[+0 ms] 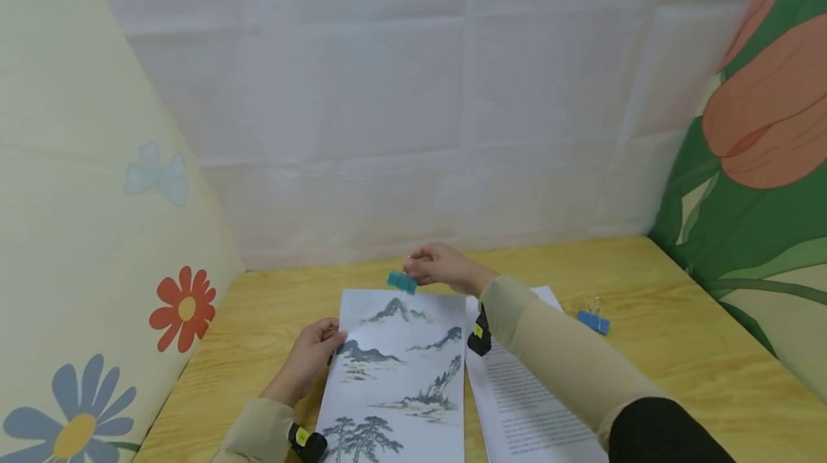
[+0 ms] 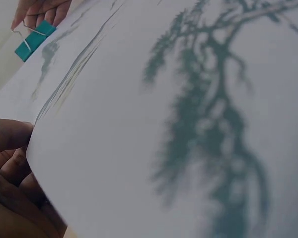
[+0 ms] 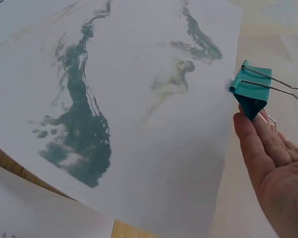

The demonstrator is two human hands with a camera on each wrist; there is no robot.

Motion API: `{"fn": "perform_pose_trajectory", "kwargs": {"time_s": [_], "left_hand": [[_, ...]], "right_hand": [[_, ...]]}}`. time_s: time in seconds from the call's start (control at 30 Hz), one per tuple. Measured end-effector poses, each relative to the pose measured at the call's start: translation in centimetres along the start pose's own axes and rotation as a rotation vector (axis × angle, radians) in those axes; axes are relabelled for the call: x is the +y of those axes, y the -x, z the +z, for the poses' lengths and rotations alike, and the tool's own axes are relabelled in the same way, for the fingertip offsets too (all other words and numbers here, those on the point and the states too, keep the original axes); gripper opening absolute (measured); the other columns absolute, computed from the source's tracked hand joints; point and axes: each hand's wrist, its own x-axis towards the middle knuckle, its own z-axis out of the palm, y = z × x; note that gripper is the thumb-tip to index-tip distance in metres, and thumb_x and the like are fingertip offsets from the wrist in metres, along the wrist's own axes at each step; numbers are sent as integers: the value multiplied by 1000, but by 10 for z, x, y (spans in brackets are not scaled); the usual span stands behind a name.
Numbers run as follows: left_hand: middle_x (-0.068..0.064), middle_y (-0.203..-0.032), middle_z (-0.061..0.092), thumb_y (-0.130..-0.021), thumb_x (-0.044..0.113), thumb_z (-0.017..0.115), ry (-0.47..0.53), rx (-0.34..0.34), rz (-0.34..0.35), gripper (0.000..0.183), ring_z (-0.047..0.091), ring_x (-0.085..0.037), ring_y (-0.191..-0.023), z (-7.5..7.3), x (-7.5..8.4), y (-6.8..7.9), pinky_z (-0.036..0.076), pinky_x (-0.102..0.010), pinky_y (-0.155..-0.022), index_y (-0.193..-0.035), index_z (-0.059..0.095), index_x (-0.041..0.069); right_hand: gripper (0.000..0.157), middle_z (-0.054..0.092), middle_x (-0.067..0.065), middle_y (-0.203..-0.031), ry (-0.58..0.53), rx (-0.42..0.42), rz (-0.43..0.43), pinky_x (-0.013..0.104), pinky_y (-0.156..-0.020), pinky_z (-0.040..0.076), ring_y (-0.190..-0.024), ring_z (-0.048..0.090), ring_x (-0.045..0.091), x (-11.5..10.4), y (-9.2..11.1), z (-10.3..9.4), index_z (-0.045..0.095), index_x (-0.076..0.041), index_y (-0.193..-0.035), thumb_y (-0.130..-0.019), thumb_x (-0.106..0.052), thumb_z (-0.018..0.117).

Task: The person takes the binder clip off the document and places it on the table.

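Note:
A sheet of paper (image 1: 400,377) printed with ink-wash mountains and pine trees lies in front of me in the head view. At its left edge my left hand (image 1: 309,357) pinches the paper between thumb and fingers. My right hand (image 1: 449,269) holds a teal binder clip (image 1: 402,282) by its wire handles, above the sheet's far edge. The right wrist view shows the clip's mouth (image 3: 232,88) right at that edge, with one wire handle toward the thumb and fingers under the other. In the left wrist view the left thumb (image 2: 10,134) rests on the paper's edge.
White sheets with printed text (image 1: 517,391) lie to the right, partly under the right forearm. Beyond them sits a blue binder clip (image 1: 593,322) on the wooden table (image 1: 685,348). A white cloth wall (image 1: 413,125) stands behind the table, with flower-patterned panels at both sides.

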Motion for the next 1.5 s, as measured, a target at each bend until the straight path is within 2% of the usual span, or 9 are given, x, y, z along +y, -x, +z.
{"fn": "perform_pose_trajectory", "kwargs": {"time_s": [0.2,0.33,0.53,0.73,0.9,1.23,1.5], "left_hand": [[-3,-78,56,-105,1,54,21,-22,11,16,48,-17,-70,1,5,1,42,-29,-62,-117,56,-9],[-3,-73,49,-104,1,55,8,-27,11,13,45,-17,-68,2,4,0,41,-29,-61,-114,57,-8],[-2,-72,47,-105,3,55,-8,-29,16,14,44,-18,-68,3,0,-1,40,-30,-61,-114,56,-7],[-3,-76,54,-105,3,54,-2,-7,-1,17,48,-18,-70,6,3,-1,41,-29,-61,-117,57,-9],[-4,-80,62,-104,3,54,-1,7,-14,19,53,-18,-72,7,5,0,44,-29,-62,-117,59,-10],[-5,-81,65,-104,4,54,-23,6,-33,22,56,-18,-74,8,4,-2,46,-29,-63,-120,60,-10],[-6,-84,66,-104,4,54,-27,1,-40,23,56,-16,-73,9,3,-3,47,-29,-64,-121,60,-11]], "right_hand": [[39,58,34,-133,-97,61,-43,41,-101,51,-126,58,42,0,-3,-1,45,20,-137,-109,-8,49],[33,61,32,-127,-158,113,-66,40,-101,51,-121,61,39,0,-4,0,50,20,-130,-109,-6,50],[37,61,32,-127,-169,152,-64,40,-100,52,-118,63,38,2,0,-2,47,21,-133,-108,-6,52],[40,56,35,-132,-174,145,-53,42,-103,49,-127,57,43,8,8,-12,44,22,-136,-110,-7,48],[45,53,36,-136,-127,120,-33,43,-105,48,-131,53,44,13,19,-22,40,21,-142,-111,-11,46],[45,58,33,-130,-109,120,-21,42,-104,49,-120,61,35,24,42,-44,41,21,-138,-110,-13,47],[49,47,36,-144,-105,117,11,44,-107,46,-131,53,40,33,53,-58,36,19,-146,-110,-13,48]]}}
